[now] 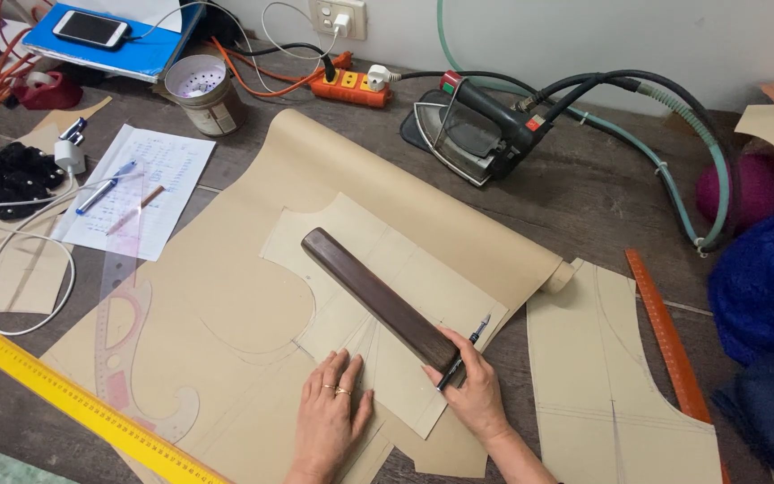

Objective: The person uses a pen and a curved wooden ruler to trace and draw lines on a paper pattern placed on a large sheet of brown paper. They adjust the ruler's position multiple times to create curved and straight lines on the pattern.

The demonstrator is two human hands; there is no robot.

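A long dark brown wooden block (374,296) lies diagonally across a pale paper pattern piece (409,287), which sits on a sheet of brown kraft paper (253,296). My right hand (469,387) rests at the near end of the block and holds a dark pen (464,350) between its fingers, tip pointing up and right. My left hand (331,410) lies flat, fingers spread slightly, pressing the pattern paper just left of the block's near end. It wears rings.
A steam iron (477,130) with hoses sits at the back. An orange power strip (348,87), a tin can (205,90), a yellow ruler (82,403), a clear curve ruler (127,332), an orange ruler (669,341), another pattern piece (611,385) and blue fabric (768,287) surround the work.
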